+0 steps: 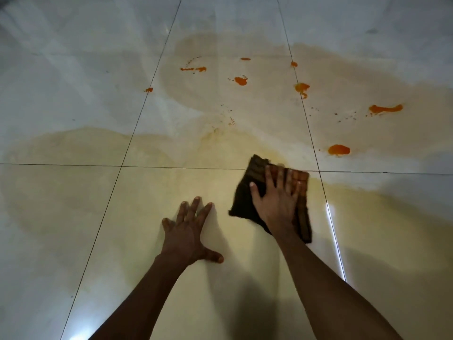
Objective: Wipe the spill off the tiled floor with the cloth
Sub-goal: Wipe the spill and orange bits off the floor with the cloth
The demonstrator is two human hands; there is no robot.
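A dark brown cloth [252, 173] lies flat on the glossy tiled floor [73, 217]. My right hand [277, 200] presses down on it with fingers spread. My left hand [188, 229] rests flat on the bare tile to the left of the cloth, fingers apart, holding nothing. A wide yellowish wet spill [245, 114] spreads over the tiles beyond the cloth, with several orange blobs in it, the nearest orange blob [338, 150] just up and right of the cloth. The cloth's edges look blurred.
Dark grout lines [137, 123] cross the pale floor. A bright light reflection [335, 241] streaks the tile right of my right arm. The wet film also reaches far left [73, 148] and right [392, 217].
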